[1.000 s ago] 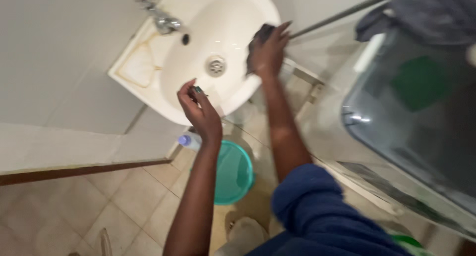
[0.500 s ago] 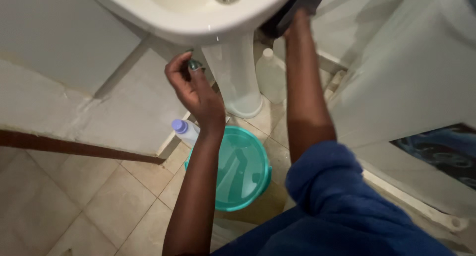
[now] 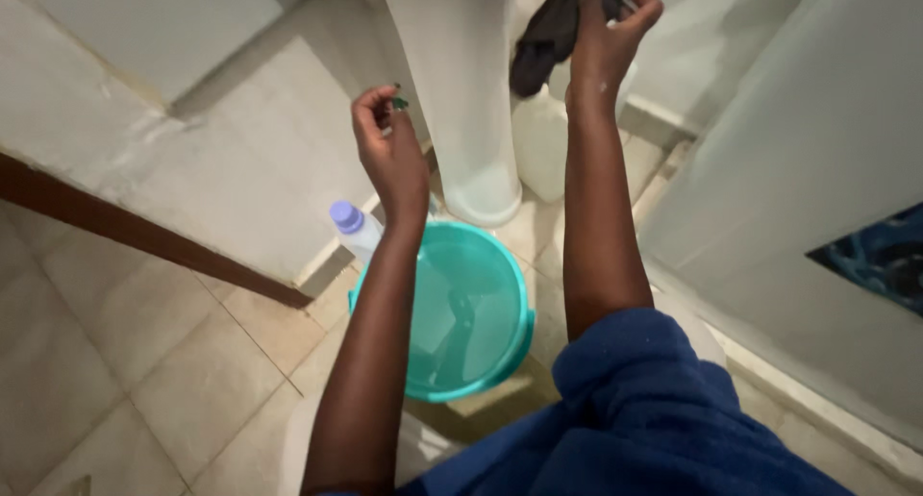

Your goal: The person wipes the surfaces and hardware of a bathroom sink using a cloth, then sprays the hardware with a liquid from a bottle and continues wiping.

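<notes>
View has dropped since a second ago: the basin is out of frame, and only the white pedestal (image 3: 461, 92) shows, standing on the tiled floor (image 3: 144, 381). The right hand, which had the cloth against the basin's rim, now holds it clear of it.

Right hand (image 3: 606, 30) — raised at the top edge, fingers closed around a dark cloth (image 3: 548, 35). Cloth hangs limp down and to the left of the palm, long axis roughly vertical, lower end level with the pedestal's upper part. Whether it touches the pedestal, cannot tell.

Left hand (image 3: 389, 145) — empty as far as seen; fingers curled loosely, thumb and fingertips near each other, pinching nothing. It hangs just left of the pedestal, well apart from the cloth.

Teal bucket (image 3: 524, 328) sits on the floor below both forearms, near the pedestal's foot, directly beneath the cloth's line of fall. Contents unclear.

Around: bottle with lilac cap (image 3: 351, 222) at the bucket's left rim, by the wall; pale jug (image 3: 538, 140) behind the pedestal. Blue sleeve (image 3: 654, 409) on the right arm.
</notes>
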